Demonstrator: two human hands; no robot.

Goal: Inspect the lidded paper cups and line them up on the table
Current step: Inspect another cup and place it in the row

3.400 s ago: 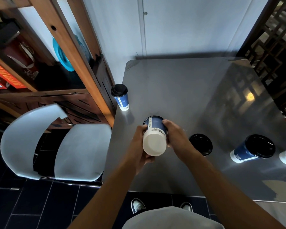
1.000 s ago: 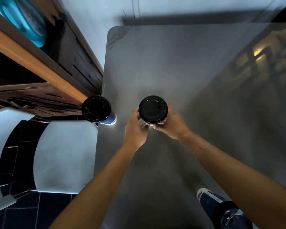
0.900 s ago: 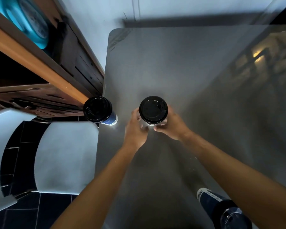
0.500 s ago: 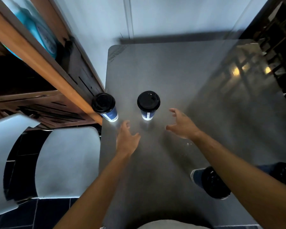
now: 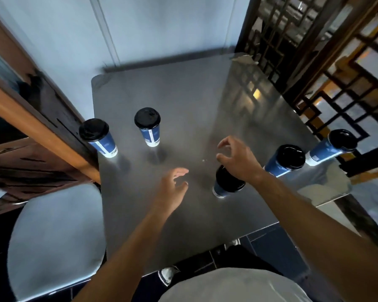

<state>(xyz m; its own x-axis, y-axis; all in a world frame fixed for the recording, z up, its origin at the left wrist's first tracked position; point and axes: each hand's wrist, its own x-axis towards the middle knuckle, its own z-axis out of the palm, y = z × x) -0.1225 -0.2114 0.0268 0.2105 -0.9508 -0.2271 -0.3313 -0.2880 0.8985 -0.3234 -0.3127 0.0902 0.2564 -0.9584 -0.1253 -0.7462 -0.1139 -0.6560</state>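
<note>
Five blue paper cups with black plastic lids stand upright on the grey, glossy square table (image 5: 205,101) in front of you. Two stand side by side at the left: the left-edge cup (image 5: 98,138) stands right at the table's left rim, and the second cup (image 5: 148,127) stands just to its right, apart from it. A third cup, the centre cup (image 5: 226,182), stands nearer to you in the middle of the table, and its top right part is hidden behind your right wrist. The two others, the near right cup (image 5: 285,160) and the far right cup (image 5: 334,147), stand close together toward the table's right edge, well apart from the left pair.

Your right hand (image 5: 238,158) hovers above the table just beyond the centre cup, with its fingers (image 5: 226,142) curled and spread wide, and it holds nothing. Whether the wrist touches the centre cup's lid cannot be told. Your left hand (image 5: 170,188) is held over the bare table left of the centre cup, its palm loosely spread and its fingers pointing forward; it is empty too and touches no cup.

To the left of the table stands a white moulded plastic chair (image 5: 57,232), and behind it a brown wooden shelf frame (image 5: 37,131) that runs up to the table's left edge. A dark wooden lattice screen (image 5: 327,53) stands along the right side, and a pale blue wall (image 5: 151,27) stands behind the table.
</note>
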